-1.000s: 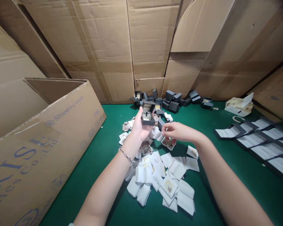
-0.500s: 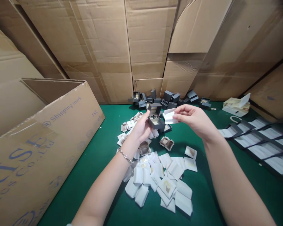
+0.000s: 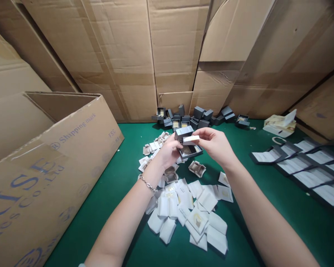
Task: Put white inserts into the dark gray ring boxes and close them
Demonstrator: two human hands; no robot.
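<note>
My left hand (image 3: 169, 151) is closed around a small dark grey jewellery box (image 3: 183, 132), held above the middle of the table. Between the fingertips of my right hand (image 3: 215, 144) is a white folded insert (image 3: 191, 139), pinched right up against the box. Whether it sits inside the box I cannot tell. Just below the held box lies an open dark box (image 3: 193, 152), partly hidden. In front of my hands several white cards (image 3: 197, 219) lie in a loose heap on the green table. Crumpled white and brown inserts (image 3: 197, 168) lie around my left hand.
Several dark boxes (image 3: 199, 112) are piled at the back against cardboard walls (image 3: 175, 52). Rows of dark boxes with white inserts (image 3: 308, 163) stand on the right, near a paper stack (image 3: 280, 124). A large carton (image 3: 80, 148) takes up the left side.
My right hand has moved left with the white insert, bringing it to the box. The box in my left hand has tilted, so its inside no longer shows.
</note>
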